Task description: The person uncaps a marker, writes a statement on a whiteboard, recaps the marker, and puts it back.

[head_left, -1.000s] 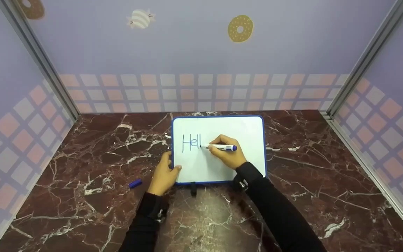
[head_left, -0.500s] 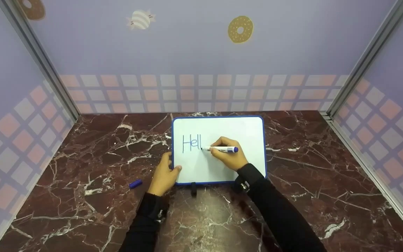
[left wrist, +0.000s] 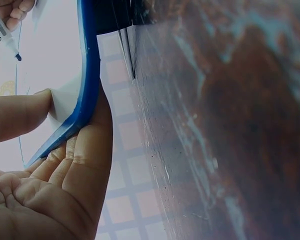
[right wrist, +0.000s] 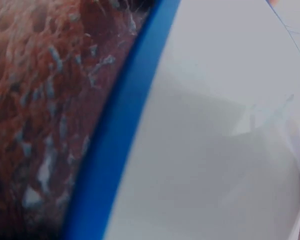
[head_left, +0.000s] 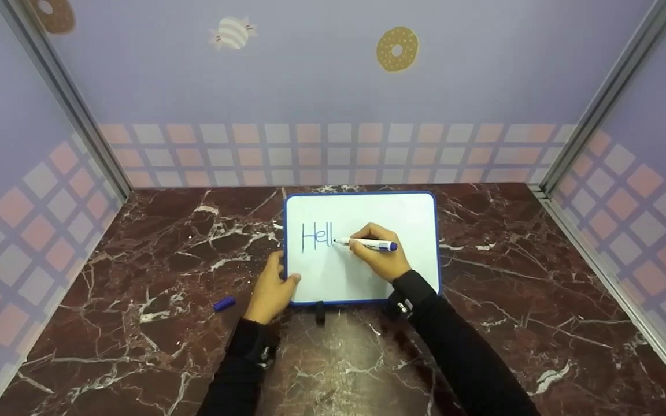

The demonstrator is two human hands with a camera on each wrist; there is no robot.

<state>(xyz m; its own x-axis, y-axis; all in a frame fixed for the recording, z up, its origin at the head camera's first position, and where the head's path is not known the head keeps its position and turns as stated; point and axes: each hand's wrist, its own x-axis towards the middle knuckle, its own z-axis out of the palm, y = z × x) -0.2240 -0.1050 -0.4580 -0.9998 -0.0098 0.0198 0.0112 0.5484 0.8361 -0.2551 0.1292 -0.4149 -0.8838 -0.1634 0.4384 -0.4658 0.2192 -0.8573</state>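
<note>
A blue-framed whiteboard (head_left: 362, 283) bears the blue letters "Hell" (head_left: 317, 236) on its left half. My right hand (head_left: 382, 254) pinches a white whiteboard marker (head_left: 372, 244) with a blue end, its dark tip right beside the last "l". My left hand (head_left: 271, 289) grips the board's lower left side, thumb on the white face. In the left wrist view, the fingers (left wrist: 85, 160) pass behind the blue frame (left wrist: 91, 60), and the marker (left wrist: 6, 37) shows at upper left. The right wrist view holds mostly the board's face (right wrist: 200, 150); the marker is out of sight there.
A blue marker cap (head_left: 224, 303) lies on the dark marbled table (head_left: 154, 346), left of my left hand. A small black piece (head_left: 320, 312) sits at the board's bottom edge. Lilac walls with pink and white checks (head_left: 333, 150) enclose the table at the back and sides.
The marker tip has moved slightly down, then back up and a little right, to just beside the last "l". The left hand and the board have stayed in place.
</note>
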